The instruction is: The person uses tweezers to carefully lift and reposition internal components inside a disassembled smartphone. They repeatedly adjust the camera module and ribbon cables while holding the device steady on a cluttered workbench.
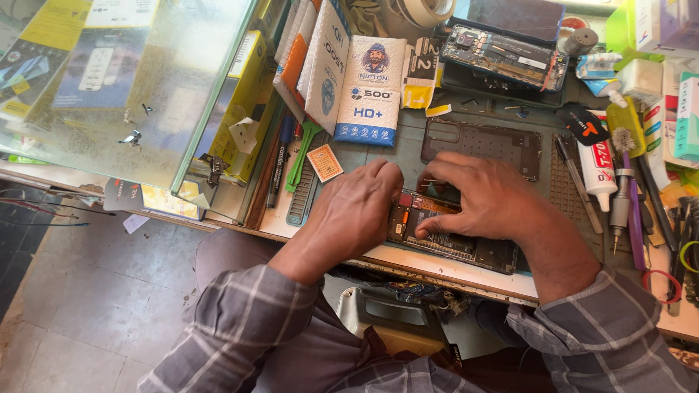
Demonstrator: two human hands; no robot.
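Grey plaid sleeves [240, 320]; green pry tool [302, 153] far left; white-and-blue packet [373, 91]; purple-handled brush [632, 211] right; dark green mat [378, 156].

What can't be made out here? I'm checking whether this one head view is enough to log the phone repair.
Head view only:
- Opened phone: its top end is hidden under the left hand and right hand.
- Fingertips: mostly tucked under the hands, so what they pinch is unseen.
- Small board parts: too small.
- Tools at the right: cut by the edge.
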